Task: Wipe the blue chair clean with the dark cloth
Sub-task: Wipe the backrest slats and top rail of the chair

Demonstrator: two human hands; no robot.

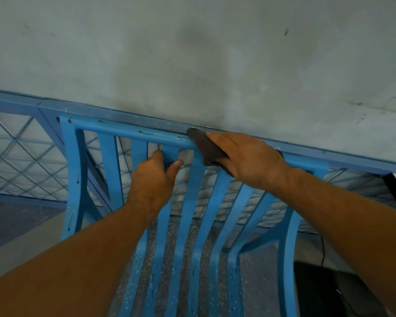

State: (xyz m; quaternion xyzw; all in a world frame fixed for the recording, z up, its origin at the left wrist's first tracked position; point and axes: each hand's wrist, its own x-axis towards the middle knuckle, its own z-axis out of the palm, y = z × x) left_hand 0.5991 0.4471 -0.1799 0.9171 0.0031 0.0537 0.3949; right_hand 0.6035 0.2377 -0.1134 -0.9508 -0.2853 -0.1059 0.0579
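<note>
A blue-framed window grille (21,154) with diamond wire mesh filled the left edge of the view, set under a stained grey wall (192,53). In front of it stood the blue chair (188,202), its slatted back facing the camera and its top rail just beside the blue ledge (329,154) at the foot of the wall. The chair's left upright and the left end of its top rail carried small brown streaks, and pale specks dotted the slats lower down.

The left hand (151,179) was clenched around one of the upright slats just under the top rail, near the middle of the chair back, with the thumb on the right side of the slat and the fingers curled round behind it.

Further right, the right hand (247,159) pressed the dark cloth (206,147) flat onto the top rail, fingers spread over it and grasping it against the rail. The cloth draped over the rail right of centre, with a corner poking out beyond the fingertips toward the wall.

At the bottom right corner lay a black object (343,291) on the floor, with a thin black cable (322,250) above it.
</note>
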